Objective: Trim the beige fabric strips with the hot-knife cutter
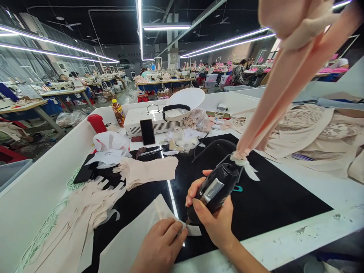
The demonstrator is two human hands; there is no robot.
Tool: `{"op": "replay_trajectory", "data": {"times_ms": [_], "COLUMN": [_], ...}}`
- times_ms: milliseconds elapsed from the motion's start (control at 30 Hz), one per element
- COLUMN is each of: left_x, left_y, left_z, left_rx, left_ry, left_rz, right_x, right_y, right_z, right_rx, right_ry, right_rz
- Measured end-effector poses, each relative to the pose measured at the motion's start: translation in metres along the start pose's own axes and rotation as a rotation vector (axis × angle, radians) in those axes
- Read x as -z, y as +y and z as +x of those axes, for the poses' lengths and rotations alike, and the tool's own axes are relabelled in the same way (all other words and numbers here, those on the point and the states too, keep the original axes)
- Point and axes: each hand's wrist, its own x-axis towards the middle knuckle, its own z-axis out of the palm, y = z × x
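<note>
My right hand (213, 216) is wrapped round a black hand-held power tool (217, 185) with a silver switch plate. The tool tilts, its narrow tip down by the fingers of my left hand (163, 242). A knotted pink fabric strip (280, 91) holds the tool's cord end from above. My left hand is closed, its fingertips pinching the edge of a pale beige fabric piece (127, 242) on the black board (273, 204). A short end of a pale strip (195, 230) sticks out under the tool tip. My fingers partly hide the spot where tip and fabric meet.
Stacked fabric pieces (153, 170) and long cut strips (76, 216) lie to the left. A phone (147, 132) leans against a white vented box (131, 123). A teal clip (237, 188) lies behind the tool. Beige garments (315, 129) are heaped right; white walls (57, 167) edge the table.
</note>
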Motion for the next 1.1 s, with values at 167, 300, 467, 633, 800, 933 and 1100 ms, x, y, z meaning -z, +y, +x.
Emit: {"op": "replay_trajectory", "data": {"times_ms": [167,300,467,633,800,933,1100], "left_x": [0.0,-0.002,-0.001,0.004,0.001,0.0,0.003], "left_y": [-0.001,-0.001,-0.001,-0.002,-0.005,-0.005,-0.004], "left_z": [-0.002,-0.005,-0.007,-0.006,-0.009,-0.01,-0.01], "left_rx": [-0.006,-0.006,-0.009,-0.011,-0.007,0.002,0.008], "left_ry": [-0.015,-0.018,-0.021,-0.061,-0.072,-0.068,-0.094], "left_rz": [0.01,0.013,0.021,0.002,0.002,-0.015,-0.038], "right_x": [-0.002,0.002,0.016,0.016,0.013,0.014,0.011], "right_y": [-0.002,-0.006,-0.008,-0.007,-0.01,-0.011,-0.009], "right_z": [0.0,0.001,0.001,-0.002,-0.001,-0.002,-0.008], "right_rx": [-0.015,-0.011,0.03,0.021,0.006,0.018,0.003], "right_ry": [0.009,0.02,0.012,0.019,0.035,0.006,-0.028], "right_rz": [-0.022,-0.028,-0.031,-0.024,-0.067,-0.033,0.049]}}
